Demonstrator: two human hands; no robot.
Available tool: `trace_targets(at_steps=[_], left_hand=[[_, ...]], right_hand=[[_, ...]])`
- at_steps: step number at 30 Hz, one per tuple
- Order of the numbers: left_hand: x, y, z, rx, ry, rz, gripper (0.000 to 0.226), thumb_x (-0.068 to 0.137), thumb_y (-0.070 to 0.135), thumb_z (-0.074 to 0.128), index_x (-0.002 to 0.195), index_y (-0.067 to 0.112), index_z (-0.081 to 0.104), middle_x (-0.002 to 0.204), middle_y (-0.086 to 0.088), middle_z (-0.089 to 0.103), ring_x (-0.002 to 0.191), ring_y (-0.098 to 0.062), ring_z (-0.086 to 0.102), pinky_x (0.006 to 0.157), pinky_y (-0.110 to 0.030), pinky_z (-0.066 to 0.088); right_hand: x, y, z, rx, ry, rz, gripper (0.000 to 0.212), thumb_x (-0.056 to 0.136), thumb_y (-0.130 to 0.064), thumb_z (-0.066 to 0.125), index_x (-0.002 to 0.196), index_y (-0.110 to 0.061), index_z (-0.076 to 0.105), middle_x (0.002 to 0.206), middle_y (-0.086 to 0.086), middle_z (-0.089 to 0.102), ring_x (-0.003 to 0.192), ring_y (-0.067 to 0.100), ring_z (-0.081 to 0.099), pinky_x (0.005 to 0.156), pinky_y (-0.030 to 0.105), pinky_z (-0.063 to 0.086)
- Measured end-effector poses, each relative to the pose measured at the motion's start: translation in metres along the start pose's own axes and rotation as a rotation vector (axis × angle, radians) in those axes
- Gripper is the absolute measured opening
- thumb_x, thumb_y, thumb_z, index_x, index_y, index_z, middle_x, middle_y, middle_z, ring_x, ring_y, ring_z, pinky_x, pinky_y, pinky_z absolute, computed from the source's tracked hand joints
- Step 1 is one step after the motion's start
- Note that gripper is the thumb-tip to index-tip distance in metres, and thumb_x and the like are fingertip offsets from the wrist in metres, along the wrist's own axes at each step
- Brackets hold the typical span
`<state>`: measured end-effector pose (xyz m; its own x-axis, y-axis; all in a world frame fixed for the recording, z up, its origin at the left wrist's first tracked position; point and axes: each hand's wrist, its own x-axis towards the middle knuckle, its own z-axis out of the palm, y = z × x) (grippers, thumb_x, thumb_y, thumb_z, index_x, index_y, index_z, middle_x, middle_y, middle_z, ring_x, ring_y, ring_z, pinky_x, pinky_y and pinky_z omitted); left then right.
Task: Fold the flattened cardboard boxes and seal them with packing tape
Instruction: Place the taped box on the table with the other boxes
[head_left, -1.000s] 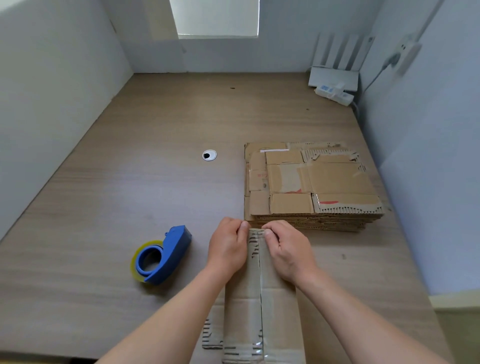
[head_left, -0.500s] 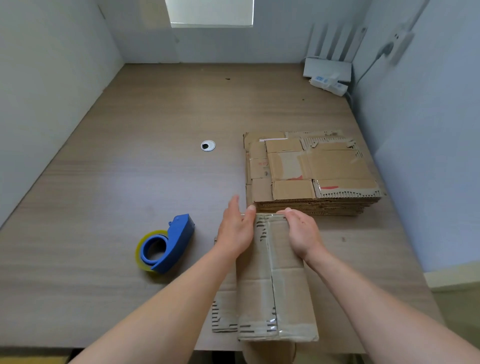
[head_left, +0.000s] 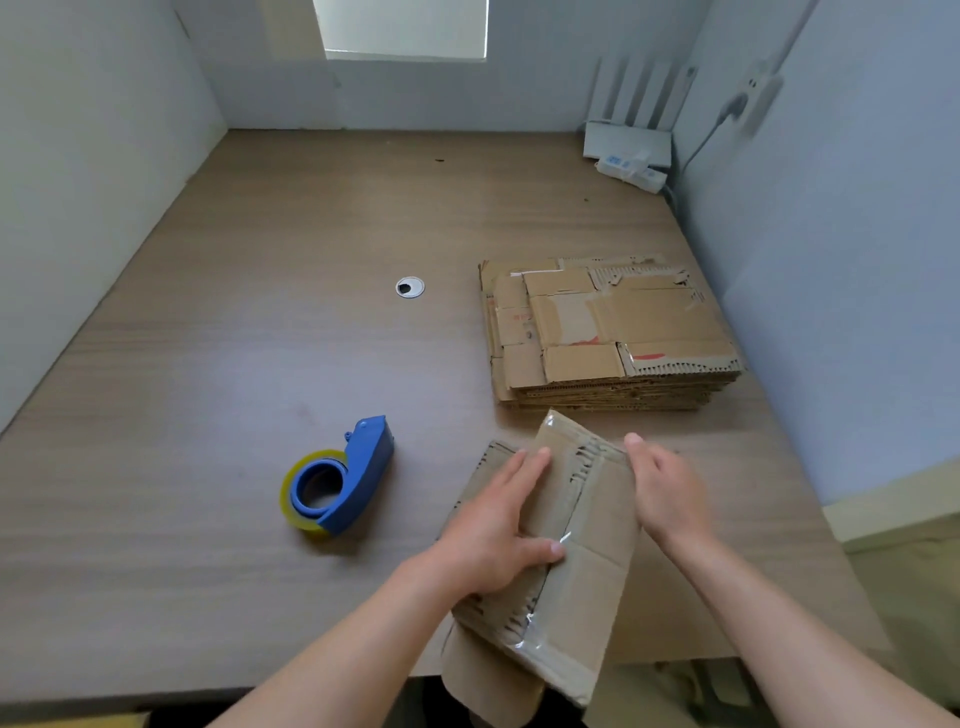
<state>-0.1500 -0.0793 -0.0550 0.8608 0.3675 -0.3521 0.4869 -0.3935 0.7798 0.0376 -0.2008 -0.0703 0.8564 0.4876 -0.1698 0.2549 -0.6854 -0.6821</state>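
The long brown cardboard box with a strip of clear packing tape down its seam lies at the near edge of the pale wood-grain table, skewed to the table's lines, its near end hanging out past the edge. The left hand lies broad and flat on the box's upper face, fingers straight and the thumb resting beside the tape, probably to steady the box and keep the taped flaps down while it is turned. The right hand stands against the box's right side with its fingers loosely extended, bracing that wall from the other flank; whether its thumb hooks underneath I cannot tell. Between the two palms the box is cradled rather than clutched, which suits thin card that would dent under a pinch.

The blue plastic tape dispenser with its yellowish roll rests on the table just left of the box, within easy reach of the left hand for the next seam. The stack of flattened brown cardboard boxes sits just beyond the box, towards the right wall, so plenty remains to fold. My judgement: this box has one seam sealed and is being repositioned
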Motion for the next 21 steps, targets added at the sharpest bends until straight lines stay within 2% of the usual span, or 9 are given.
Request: trace_targets(at_steps=[6, 8, 10, 13, 14, 16, 18, 20, 21], left_hand=[[0.017, 0.014, 0.0, 0.087, -0.093, 0.059, 0.102, 0.078, 0.038, 0.081, 0.153, 0.047, 0.013, 0.163, 0.017, 0.007, 0.147, -0.003, 0.012, 0.109, -0.011, 0.01], [0.018, 0.024, 0.002, 0.187, 0.059, 0.014, 0.1, 0.076, 0.05, 0.079, 0.152, 0.049, 0.013, 0.162, 0.018, 0.015, 0.147, -0.009, 0.022, 0.113, -0.023, 0.024], [0.01, 0.034, 0.009, 0.371, 0.353, -0.069, 0.094, 0.076, 0.065, 0.068, 0.151, 0.046, 0.014, 0.161, 0.012, 0.021, 0.145, -0.017, 0.026, 0.11, -0.039, 0.033], [-0.01, 0.037, 0.031, 0.445, 0.605, -0.204, 0.09, 0.077, 0.074, 0.056, 0.148, 0.043, 0.012, 0.161, 0.006, 0.006, 0.148, -0.025, 0.01, 0.112, -0.049, 0.03], [-0.017, 0.034, 0.04, 0.362, 0.604, -0.258, 0.089, 0.078, 0.072, 0.057, 0.149, 0.044, 0.01, 0.161, 0.009, -0.001, 0.149, -0.024, 0.005, 0.114, -0.05, 0.028], [-0.021, 0.031, 0.056, 0.123, 0.565, -0.315, 0.087, 0.085, 0.059, 0.061, 0.151, 0.044, 0.007, 0.161, 0.01, 0.003, 0.149, -0.02, 0.014, 0.116, -0.045, 0.03], [-0.018, 0.033, 0.063, -0.051, 0.569, -0.3, 0.084, 0.09, 0.043, 0.065, 0.154, 0.04, 0.011, 0.157, 0.007, 0.023, 0.14, -0.013, 0.032, 0.113, -0.037, 0.036], [-0.012, 0.037, 0.061, -0.11, 0.605, -0.291, 0.079, 0.089, 0.034, 0.067, 0.152, 0.039, 0.02, 0.147, 0.007, 0.036, 0.123, -0.007, 0.043, 0.103, -0.028, 0.039], [-0.01, 0.04, 0.059, -0.131, 0.616, -0.301, 0.077, 0.087, 0.033, 0.067, 0.151, 0.04, 0.025, 0.142, 0.007, 0.04, 0.115, -0.006, 0.043, 0.097, -0.025, 0.038]], right_hand=[[-0.005, 0.026, -0.036, -0.121, -0.1, -0.021, 0.054, 0.089, -0.058, 0.061, 0.063, -0.013, 0.045, 0.061, 0.005, 0.05, 0.061, 0.025, 0.048, 0.06, 0.042, 0.04], [-0.005, 0.033, -0.048, -0.124, -0.1, -0.022, 0.054, 0.09, -0.058, 0.058, 0.062, -0.015, 0.044, 0.06, 0.005, 0.049, 0.061, 0.026, 0.047, 0.063, 0.045, 0.042], [-0.008, 0.044, -0.058, -0.128, -0.087, -0.034, 0.055, 0.092, -0.062, 0.05, 0.067, -0.013, 0.05, 0.065, 0.005, 0.056, 0.062, 0.024, 0.052, 0.061, 0.041, 0.043], [-0.015, 0.062, -0.068, -0.082, -0.077, -0.075, 0.049, 0.095, -0.059, 0.047, 0.113, -0.014, 0.056, 0.086, -0.007, 0.061, 0.074, 0.008, 0.059, 0.057, 0.032, 0.047], [-0.016, 0.065, -0.071, -0.053, -0.111, -0.089, 0.052, 0.096, -0.056, 0.049, 0.132, -0.019, 0.046, 0.093, -0.011, 0.061, 0.078, 0.005, 0.061, 0.057, 0.03, 0.051], [-0.014, 0.069, -0.077, -0.002, -0.203, -0.141, 0.064, 0.096, -0.049, 0.056, 0.148, -0.033, 0.024, 0.111, -0.015, 0.061, 0.085, 0.005, 0.065, 0.061, 0.028, 0.057], [-0.01, 0.067, -0.082, -0.035, -0.24, -0.207, 0.085, 0.09, -0.044, 0.064, 0.153, -0.043, 0.005, 0.135, -0.014, 0.049, 0.107, 0.006, 0.059, 0.079, 0.034, 0.058], [0.003, 0.063, -0.086, -0.052, -0.238, -0.267, 0.104, 0.081, -0.035, 0.073, 0.154, -0.041, -0.001, 0.157, -0.008, 0.025, 0.137, 0.015, 0.036, 0.108, 0.043, 0.039], [0.01, 0.061, -0.087, -0.055, -0.266, -0.287, 0.106, 0.078, -0.032, 0.075, 0.156, -0.036, 0.003, 0.159, -0.007, 0.021, 0.142, 0.016, 0.028, 0.113, 0.042, 0.031]])
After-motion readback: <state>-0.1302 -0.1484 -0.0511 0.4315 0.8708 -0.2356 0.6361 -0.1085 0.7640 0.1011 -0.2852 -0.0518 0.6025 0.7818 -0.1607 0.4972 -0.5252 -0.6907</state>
